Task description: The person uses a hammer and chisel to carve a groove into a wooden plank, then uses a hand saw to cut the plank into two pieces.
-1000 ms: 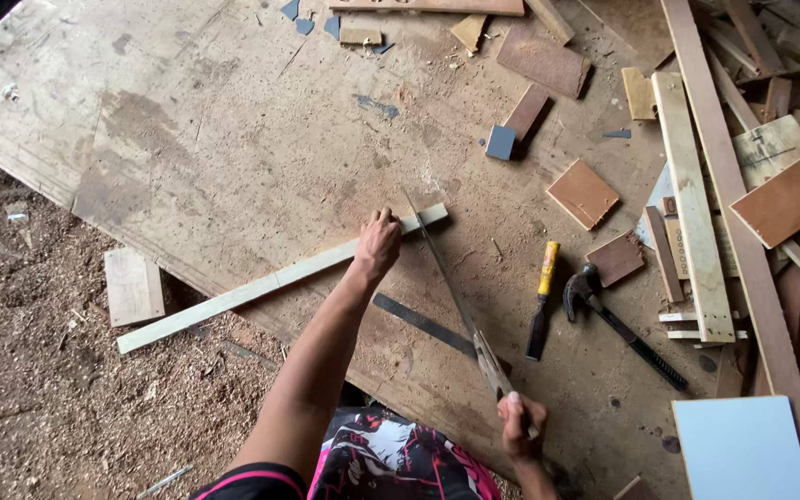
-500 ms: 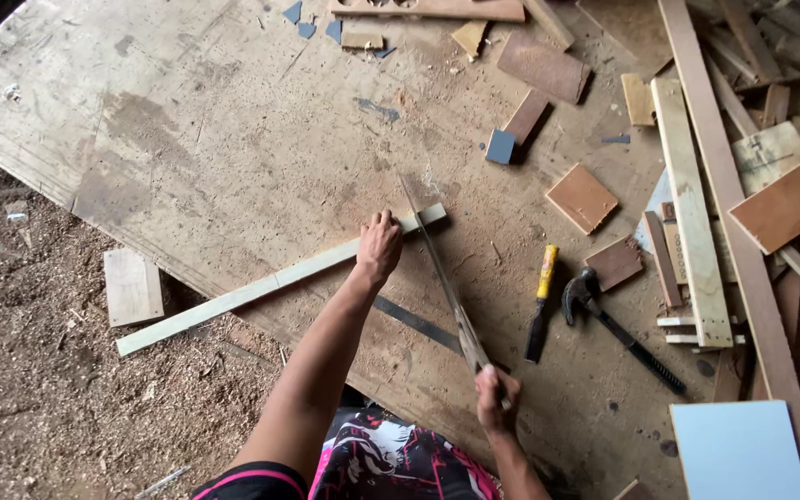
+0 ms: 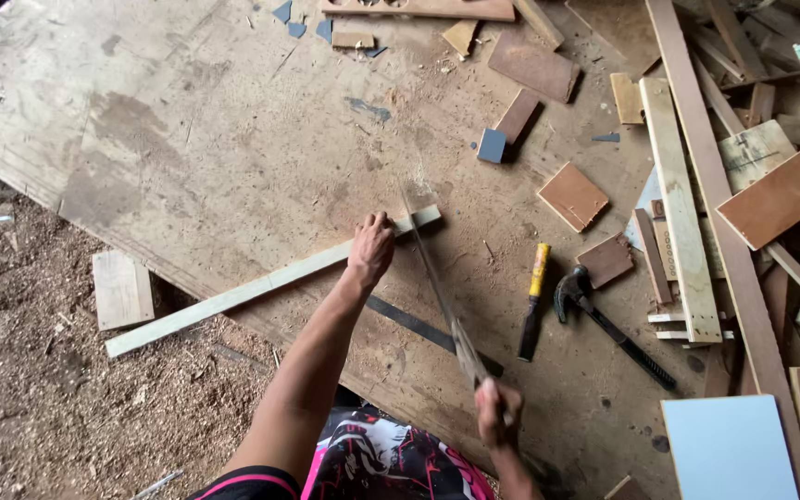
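Here the left hand (image 3: 370,248) presses flat on a long pale strip (image 3: 261,285), fingers spread over the wood near its far end, pinning it to the big plywood sheet (image 3: 187,130). The strip lies slantwise, its near end jutting off the sheet's edge over sawdust (image 3: 39,407), its far end just right of the hand. The right hand (image 3: 497,414) is closed tight round the handle of a handsaw (image 3: 442,296), whose blade runs up and away to cross the strip just beside the left hand's fingers, right at the short stub past them. A dark flat ruler (image 3: 423,326) lies on the sheet under the saw, between the two hands. To the right, near the saw but apart from it, lie a chisel (image 3: 534,301) with a yellow handle and a claw hammer (image 3: 608,324), side by side. Small brown offcuts (image 3: 573,196) are scattered beyond them, and a heap of planks (image 3: 687,204) fills the right side. A short pale block (image 3: 122,289) sits on the sawdust left of the strip, and a light blue panel (image 3: 729,449) lies at the lower right.
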